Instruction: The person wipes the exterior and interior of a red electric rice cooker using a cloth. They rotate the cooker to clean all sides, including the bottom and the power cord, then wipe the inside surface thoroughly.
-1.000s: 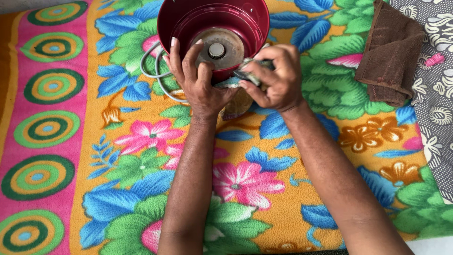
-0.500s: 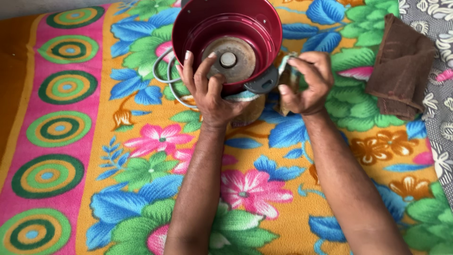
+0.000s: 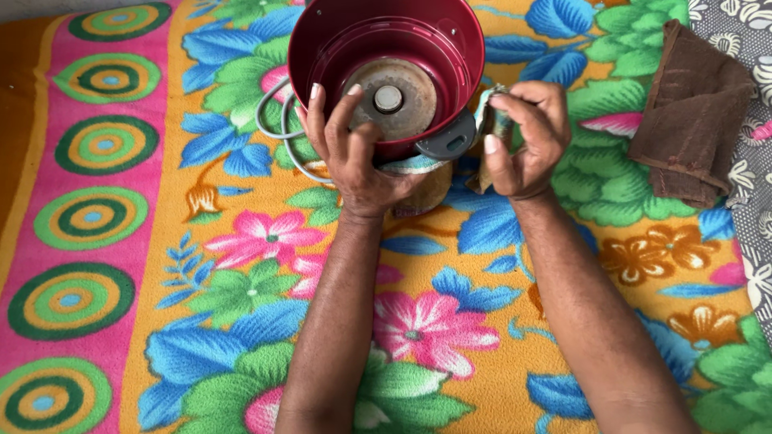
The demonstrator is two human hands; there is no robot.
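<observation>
surface: floral blanket (image 3: 241, 265) | on it: red cooker body (image 3: 450, 48), grey cord (image 3: 269, 120), brown cloth (image 3: 691, 112), perhaps folded

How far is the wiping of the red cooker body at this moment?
Done: hard to judge; the round heating plate inside still looks stained and dull. In hand: the left hand grips the rim of the red cooker body, tilted toward the camera, while the right hand holds a small bunched rag beside the dark handle tab. Left: probably the inside plate; the brown towel lies unused at right.
</observation>
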